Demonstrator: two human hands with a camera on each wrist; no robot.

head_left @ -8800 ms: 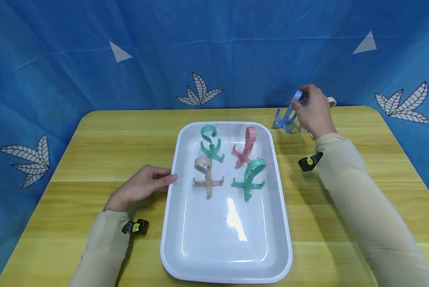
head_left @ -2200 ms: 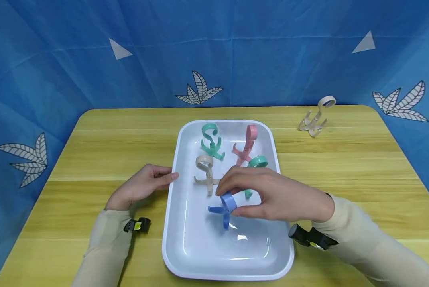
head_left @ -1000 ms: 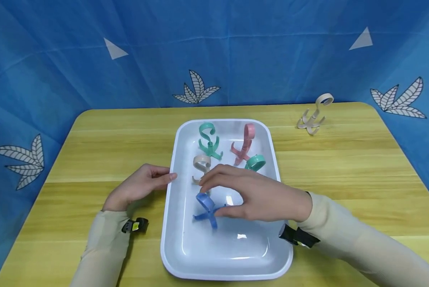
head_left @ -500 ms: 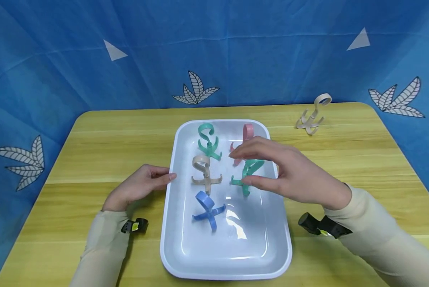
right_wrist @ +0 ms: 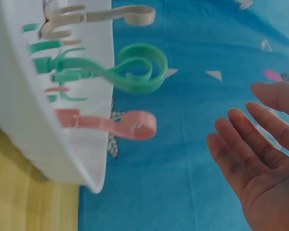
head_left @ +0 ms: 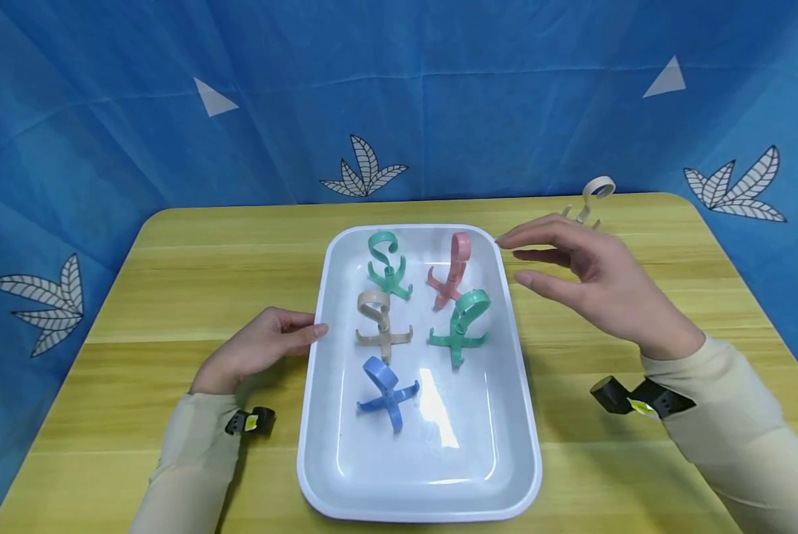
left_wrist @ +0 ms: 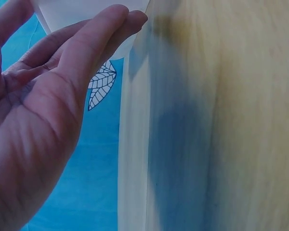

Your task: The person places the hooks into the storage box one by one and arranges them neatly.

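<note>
My left hand (head_left: pixel 265 345) pinches the left rim of the white tray (head_left: pixel 399 475), thumb over the rim and fingers on its outer side. Raised beyond the tray's right rim, my right hand (head_left: pixel 589 285) holds nothing, its fingers and thumb spread apart. Behind it, near the table's back edge, stands a beige claw-shaped hanger hook (head_left: pixel 584 211), its base partly hidden by the hand. Similar hooks sit in the tray: a blue one (head_left: pixel 387 400) nearest me, a beige one (head_left: pixel 385 339), a pink one (head_left: pixel 457 267), one green (head_left: pixel 457 340) at right and another green (head_left: pixel 388 280) at back.
The tray stands lengthwise on a wooden table (head_left: pixel 205 282). A blue cloth (head_left: pixel 479 133) with leaf and triangle prints hangs behind the back edge. Black wrist cameras (head_left: pixel 252 421) sit on both forearms.
My right hand carried the blue hook from the back right into the tray and let go of it. It then rose and moved back right. The left hand stayed at the rim.
</note>
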